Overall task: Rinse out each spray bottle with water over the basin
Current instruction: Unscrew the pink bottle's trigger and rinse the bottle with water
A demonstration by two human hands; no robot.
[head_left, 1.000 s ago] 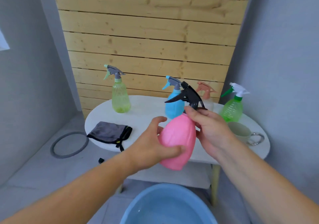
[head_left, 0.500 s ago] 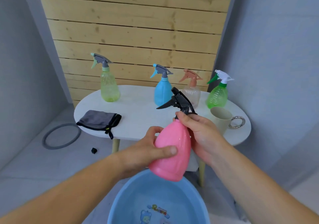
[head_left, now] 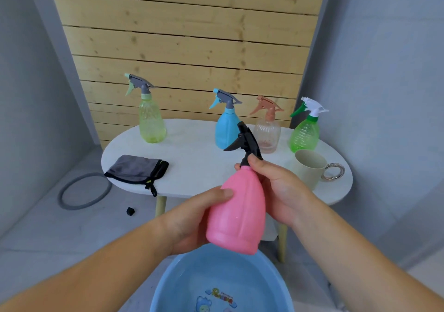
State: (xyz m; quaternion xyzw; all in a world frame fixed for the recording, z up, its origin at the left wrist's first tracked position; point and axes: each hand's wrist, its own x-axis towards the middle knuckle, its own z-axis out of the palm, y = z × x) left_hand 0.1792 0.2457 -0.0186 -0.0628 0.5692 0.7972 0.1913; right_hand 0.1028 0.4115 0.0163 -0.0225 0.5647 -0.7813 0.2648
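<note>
While your left hand [head_left: 192, 218] wraps the pink bottle [head_left: 236, 212] at frame centre, your right hand [head_left: 276, 186] pinches its neck under the black sprayer [head_left: 247, 142]. Below it, at the bottom edge, sits the blue basin [head_left: 173, 280]. Four more bottles stand on the table [head_left: 192, 162] behind.

Pink spray bottle [head_left: 237, 215]: smooth opaque plastic, soft sheen | trigger head [head_left: 247, 143]: black matt plastic | basin [head_left: 189, 275]: glossy blue plastic | clear bottle [head_left: 268, 133]: ribbed see-through plastic | table [head_left: 197, 165]: white matt top | cloth [head_left: 137, 168]: soft grey fabric, black trim | wall boards [head_left: 187, 47]: bare knotty wood | mug handle [head_left: 332, 171]: shiny ring, possibly metal
</note>
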